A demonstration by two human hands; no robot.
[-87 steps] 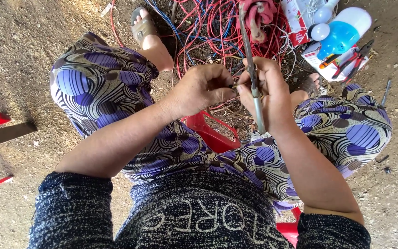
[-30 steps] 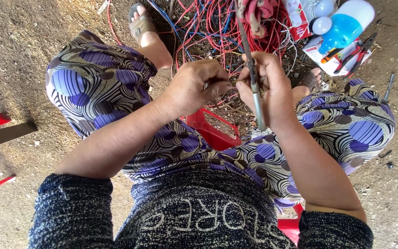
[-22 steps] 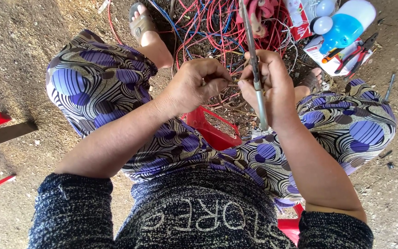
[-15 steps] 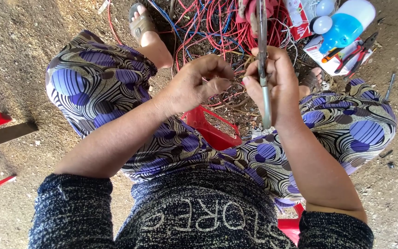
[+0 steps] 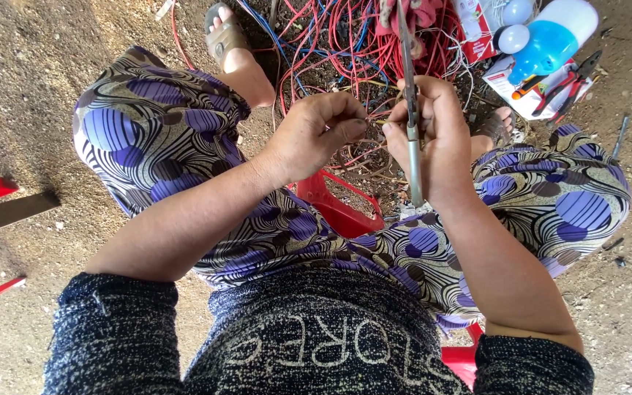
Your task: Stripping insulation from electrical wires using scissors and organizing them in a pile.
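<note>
Left hand [image 5: 316,132] pinched shut on a thin wire end [image 5: 371,121]; right hand [image 5: 433,139] clamped around a long metal tool [image 5: 411,110], held upright. Hands close together above lap, near the tangle of red and blue wires [image 5: 345,44] on far ground

An outdoor makeshift work spot on a bare dirt floor [image 5: 53,88]: a heap of red and blue wires [image 5: 345,44] lies at the seated person's feet, with pliers [image 5: 568,80] and light bulbs [image 5: 513,25] near the floor's far right edge.
</note>
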